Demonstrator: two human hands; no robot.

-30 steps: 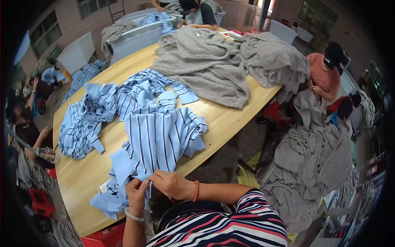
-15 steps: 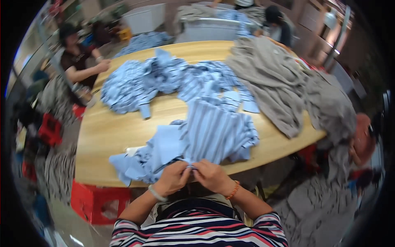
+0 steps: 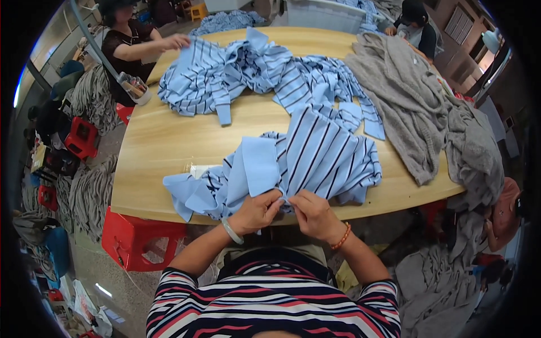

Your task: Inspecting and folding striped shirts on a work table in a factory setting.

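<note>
A light blue knit garment with dark stripes (image 3: 321, 149) lies bunched at the near edge of the wooden table (image 3: 146, 163), with a plain blue band folded over its left part. My left hand (image 3: 256, 212) pinches the garment's near edge, thumb against fingers. Close beside it my right hand (image 3: 316, 215) is closed on the same edge, its fingertips almost meeting the left ones. What lies exactly between the fingertips is too small to make out. A small white piece (image 3: 198, 170) shows on the table at the garment's left.
More striped blue garments (image 3: 248, 67) are heaped across the far table. Grey knitwear (image 3: 406, 107) covers the right side and hangs over the edge. A person (image 3: 132, 45) stands at far left, another (image 3: 414, 28) at far right. A red stool (image 3: 138, 239) stands below the near-left edge.
The view has shifted, so the table sits higher and farther right. My hands still grip the garment's edge. The person at far left has reached a hand to the far heap.
</note>
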